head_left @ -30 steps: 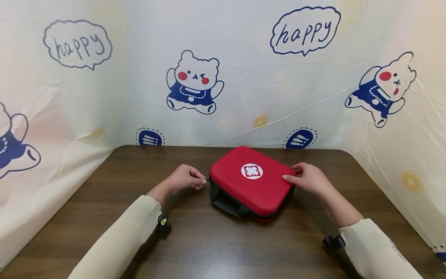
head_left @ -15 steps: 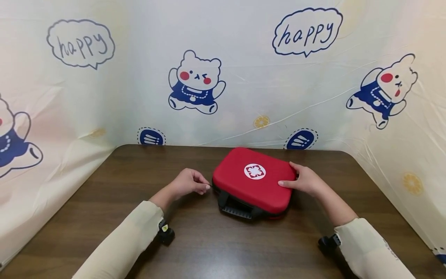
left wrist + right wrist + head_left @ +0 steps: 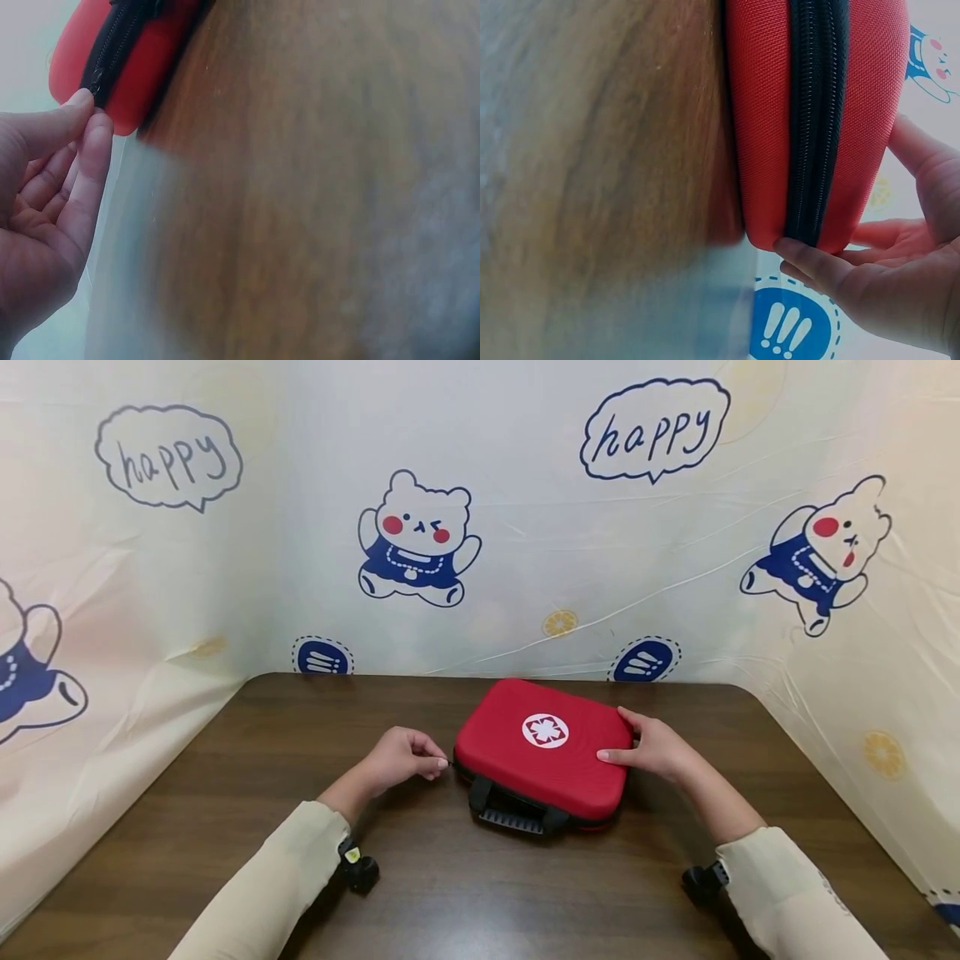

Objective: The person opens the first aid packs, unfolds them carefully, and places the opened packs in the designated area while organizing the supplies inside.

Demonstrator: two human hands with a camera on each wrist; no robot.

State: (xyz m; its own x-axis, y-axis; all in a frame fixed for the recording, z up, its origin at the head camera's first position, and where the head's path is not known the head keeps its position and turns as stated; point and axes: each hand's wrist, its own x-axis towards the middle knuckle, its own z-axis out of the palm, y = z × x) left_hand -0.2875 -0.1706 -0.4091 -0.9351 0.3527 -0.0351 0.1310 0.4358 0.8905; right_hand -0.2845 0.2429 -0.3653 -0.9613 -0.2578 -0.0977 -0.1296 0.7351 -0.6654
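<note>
A red first-aid case (image 3: 577, 760) with a white round emblem lies flat on the table, its black handle (image 3: 513, 821) toward the person. At its left corner my left hand (image 3: 397, 760) pinches the zipper pull between thumb and forefinger; the zipper slider (image 3: 96, 81) shows just past the fingertips in the left wrist view. My right hand (image 3: 660, 750) grips the opposite end, thumb on the lid and fingers at the side. Along that side, the black zipper band (image 3: 810, 135) runs with its two rows of teeth together.
The brown wooden table (image 3: 480, 893) reaches back to a pale curtain (image 3: 525, 510) printed with bears and "happy" bubbles, which also hangs at both sides. A small black camera (image 3: 360, 872) sits on the left wrist, another camera (image 3: 703, 885) on the right.
The case has turned slightly, so its handle side faces the person more squarely. My left hand came slightly nearer the person with the pull; my right thumb slid a little left on the lid.
</note>
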